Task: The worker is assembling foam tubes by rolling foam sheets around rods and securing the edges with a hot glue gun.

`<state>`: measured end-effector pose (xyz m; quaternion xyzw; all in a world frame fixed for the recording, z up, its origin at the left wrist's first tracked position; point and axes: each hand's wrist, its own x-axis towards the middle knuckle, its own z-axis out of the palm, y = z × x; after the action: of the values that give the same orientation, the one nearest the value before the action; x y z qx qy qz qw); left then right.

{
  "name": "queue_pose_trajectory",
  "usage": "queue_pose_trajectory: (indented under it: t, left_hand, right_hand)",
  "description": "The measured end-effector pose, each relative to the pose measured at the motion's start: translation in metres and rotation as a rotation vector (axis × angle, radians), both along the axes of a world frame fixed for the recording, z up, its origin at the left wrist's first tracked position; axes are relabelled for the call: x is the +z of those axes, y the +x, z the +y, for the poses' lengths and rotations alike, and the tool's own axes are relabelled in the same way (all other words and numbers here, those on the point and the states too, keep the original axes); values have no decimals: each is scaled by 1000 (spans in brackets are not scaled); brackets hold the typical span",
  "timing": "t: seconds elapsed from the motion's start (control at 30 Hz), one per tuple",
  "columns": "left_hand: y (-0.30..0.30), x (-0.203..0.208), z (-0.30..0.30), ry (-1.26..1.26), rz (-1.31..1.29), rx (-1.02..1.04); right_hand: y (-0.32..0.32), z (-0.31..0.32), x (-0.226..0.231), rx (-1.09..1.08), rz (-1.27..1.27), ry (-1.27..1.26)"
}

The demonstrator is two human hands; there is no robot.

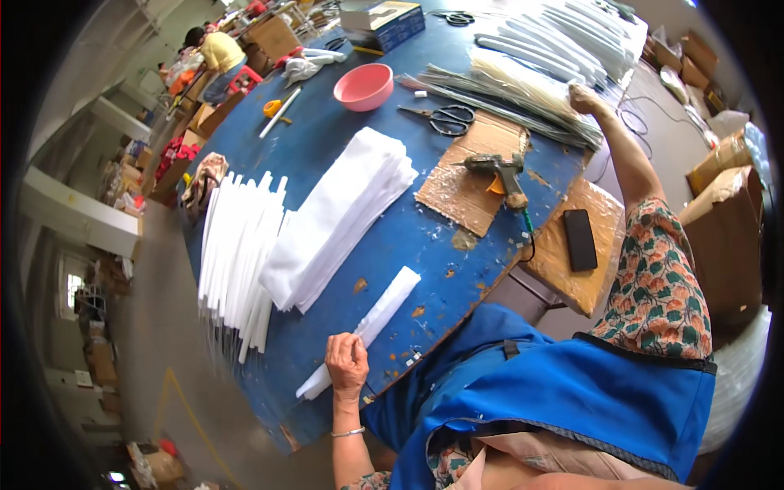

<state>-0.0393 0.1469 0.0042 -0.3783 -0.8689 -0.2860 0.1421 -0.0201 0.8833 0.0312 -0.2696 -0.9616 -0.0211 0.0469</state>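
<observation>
My left hand [347,365] is closed at the near edge of the blue table, its fingers pinching a narrow folded strip of white cloth [390,305]. Far to the right, my right hand [585,100] reaches out with curled fingers to the end of a bundle of thin pale rods [523,79]. What those fingers hold is too small to make out. Beyond the strip lies a thick stack of white cloth [339,216]. Left of the stack is a row of white tubes [241,253] with thin wires sticking out at the near end.
A hot glue gun [498,169] rests on a cardboard piece [467,192], beside black scissors [449,120]. A pink bowl [363,86] and a blue box [382,26] stand farther back. A phone [580,239] lies on a stool [563,269]. Another person [220,55] is far left.
</observation>
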Motion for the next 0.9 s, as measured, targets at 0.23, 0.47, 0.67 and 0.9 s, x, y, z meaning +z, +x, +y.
queue_pose_trajectory:
  t: [0.23, 0.47, 0.67, 0.9]
  left_hand:
    - [-1, -3, -1, 10, 24, -1]
    - [0, 1, 4, -1, 21, -12]
    - [-1, -2, 1, -17, 12, -27]
    - [-2, -3, 1, -14, 29, -40]
  right_hand:
    - [18, -22, 18, -200, -110, 112]
    - [75, 5, 17, -259, 46, 64]
    - [69, -23, 29, -328, 214, 49]
    - [96, -20, 23, -424, 108, 18]
